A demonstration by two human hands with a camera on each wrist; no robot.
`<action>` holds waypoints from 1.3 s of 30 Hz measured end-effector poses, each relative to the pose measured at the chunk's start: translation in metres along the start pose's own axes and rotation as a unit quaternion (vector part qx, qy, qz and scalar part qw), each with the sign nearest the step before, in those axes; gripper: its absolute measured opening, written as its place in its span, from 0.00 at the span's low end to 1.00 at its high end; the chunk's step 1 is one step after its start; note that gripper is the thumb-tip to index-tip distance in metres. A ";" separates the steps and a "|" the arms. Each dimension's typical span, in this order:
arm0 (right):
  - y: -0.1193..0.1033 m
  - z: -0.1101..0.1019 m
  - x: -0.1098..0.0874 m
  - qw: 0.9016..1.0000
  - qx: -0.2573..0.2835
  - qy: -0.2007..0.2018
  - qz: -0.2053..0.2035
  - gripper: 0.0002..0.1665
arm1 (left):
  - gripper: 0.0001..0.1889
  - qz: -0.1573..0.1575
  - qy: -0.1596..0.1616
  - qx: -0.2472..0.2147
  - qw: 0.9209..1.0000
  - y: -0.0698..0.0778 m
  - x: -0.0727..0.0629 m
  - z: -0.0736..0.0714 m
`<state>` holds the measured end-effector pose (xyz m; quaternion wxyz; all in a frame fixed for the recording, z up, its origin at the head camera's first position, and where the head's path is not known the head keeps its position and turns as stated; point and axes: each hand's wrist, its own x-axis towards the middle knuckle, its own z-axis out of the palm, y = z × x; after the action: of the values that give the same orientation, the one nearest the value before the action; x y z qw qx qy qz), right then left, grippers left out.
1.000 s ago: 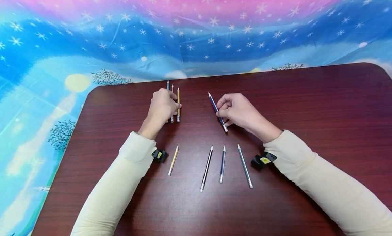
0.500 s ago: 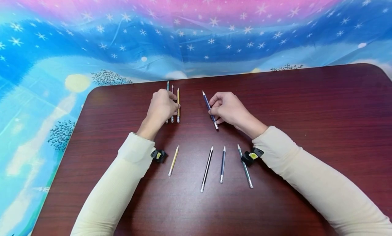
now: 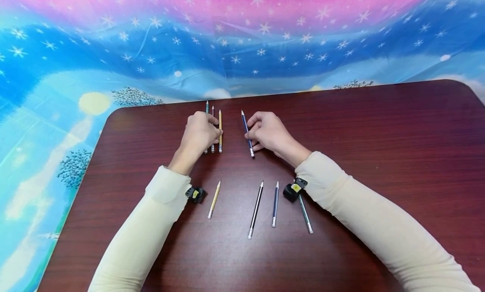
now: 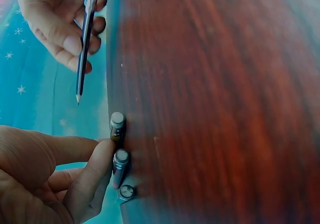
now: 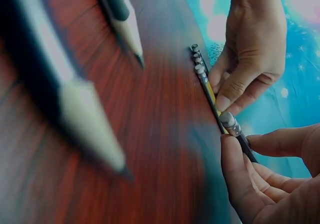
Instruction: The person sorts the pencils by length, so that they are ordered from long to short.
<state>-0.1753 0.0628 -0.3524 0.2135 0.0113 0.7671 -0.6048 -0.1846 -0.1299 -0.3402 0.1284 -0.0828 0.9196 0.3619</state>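
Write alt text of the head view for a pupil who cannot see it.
A person's right hand holds a dark blue pencil while the left hand touches a yellow pencil, the rightmost of three side by side. Four more pencils lie nearer the viewer on the dark red table.

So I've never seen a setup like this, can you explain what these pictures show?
There's no machine, just a person's two bare hands, with a small black camera on each wrist. The wide picture comes from a camera worn on the head, looking forward and down. The two closer ones come from the wrists, one left, one right.

On the dark reddish table, a row of three pencils lies near the far edge, and four loose pencils lie nearer the person. The left hand pinches the yellow pencil at the row's right end. The right hand holds a dark blue pencil, tip pointing away.
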 end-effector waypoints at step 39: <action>-0.021 0.049 0.033 0.992 -0.079 0.082 0.049 0.12 | 0.13 -0.001 -0.019 -0.018 1.000 -0.005 0.004 -0.004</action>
<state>-0.1956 0.0035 -0.3530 0.1796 0.0817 0.8257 -0.5284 -0.1881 -0.1364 -0.3425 0.1446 -0.0794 0.9104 0.3793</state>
